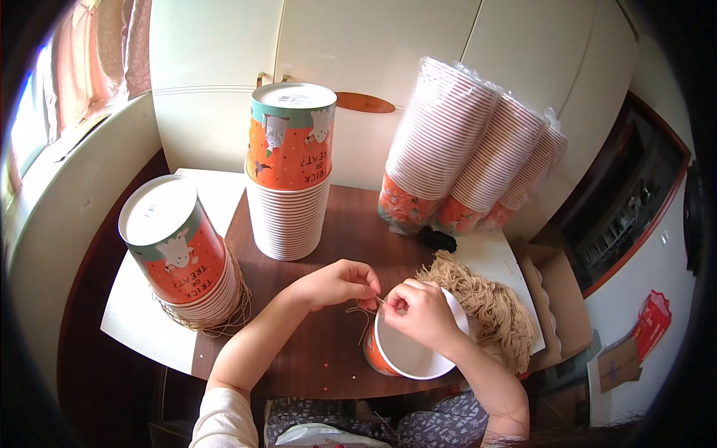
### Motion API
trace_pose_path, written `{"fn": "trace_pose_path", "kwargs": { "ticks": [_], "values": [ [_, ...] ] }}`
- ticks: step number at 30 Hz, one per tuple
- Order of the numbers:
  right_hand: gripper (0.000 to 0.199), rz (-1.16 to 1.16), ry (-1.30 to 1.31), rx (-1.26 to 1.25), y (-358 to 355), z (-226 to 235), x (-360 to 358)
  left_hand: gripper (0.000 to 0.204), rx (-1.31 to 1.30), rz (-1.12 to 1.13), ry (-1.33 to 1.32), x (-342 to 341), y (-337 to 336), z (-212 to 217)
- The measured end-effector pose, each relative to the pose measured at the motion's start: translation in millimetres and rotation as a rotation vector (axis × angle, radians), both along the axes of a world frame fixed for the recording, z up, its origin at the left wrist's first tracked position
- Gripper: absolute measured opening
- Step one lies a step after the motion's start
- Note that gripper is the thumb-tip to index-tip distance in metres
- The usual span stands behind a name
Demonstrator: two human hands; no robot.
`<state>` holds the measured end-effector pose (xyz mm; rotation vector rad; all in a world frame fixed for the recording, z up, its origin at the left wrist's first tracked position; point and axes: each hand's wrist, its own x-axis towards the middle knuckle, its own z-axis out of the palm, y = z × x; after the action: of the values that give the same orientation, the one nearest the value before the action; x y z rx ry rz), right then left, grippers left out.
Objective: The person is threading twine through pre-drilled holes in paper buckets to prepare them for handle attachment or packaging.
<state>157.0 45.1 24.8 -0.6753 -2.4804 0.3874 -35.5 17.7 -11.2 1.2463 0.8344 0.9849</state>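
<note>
Currently your left hand (pixel 340 282) and right hand (pixel 420 312) both pinch twine (pixel 364 317) at the rim of the cup (pixel 407 352) on the surface (pixel 328 358).

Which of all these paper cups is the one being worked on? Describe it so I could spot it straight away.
Start at the dark brown table and go to its near edge, where the left hand and right hand meet over thin twine. The cup lies under the right hand. Unlike the stacked ones, it is single, its white inside showing.
</note>
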Motion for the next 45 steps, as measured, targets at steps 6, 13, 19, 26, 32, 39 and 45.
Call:
{"fn": "trace_pose_path", "kwargs": {
  "ticks": [6, 13, 19, 26, 32, 39, 45],
  "values": [
    [0.013, -0.017, 0.0, 0.015, -1.5, 5.8, 7.9, 0.007, -0.003, -0.053, 0.007, -3.8, 3.7, -9.2],
    [0.013, 0.044, 0.021, 0.002, -16.6, 2.5, 5.4, 0.006, -0.106, -0.041, -0.104, -1.9, 3.7, -7.5],
    [0.011, 0.042, -0.098, 0.206, -31.1, -9.4, -13.6, 0.005, -0.042, 0.012, -0.084, 4.4, 2.8, -7.2],
    [0.017, 0.103, -0.003, -0.079, -14.1, 4.2, -14.5, 0.015, 0.064, -0.014, 0.067, -2.0, 0.5, -13.4],
    [0.053, 0.244, -0.028, -0.453, 28.8, -19.6, -7.0, 0.029, 0.278, 0.079, 0.415, 3.7, -14.3, 13.9],
    [0.051, 0.333, -0.116, -0.569, 17.5, -0.9, -18.3, 0.032, 0.336, 0.153, 0.585, 3.3, -20.4, 19.3],
    [0.052, 0.33, -0.211, -0.702, 23.9, 7.4, -16.8, 0.032, 0.265, 0.101, 0.386, -1.8, -12.9, 8.2]
  ]
}}
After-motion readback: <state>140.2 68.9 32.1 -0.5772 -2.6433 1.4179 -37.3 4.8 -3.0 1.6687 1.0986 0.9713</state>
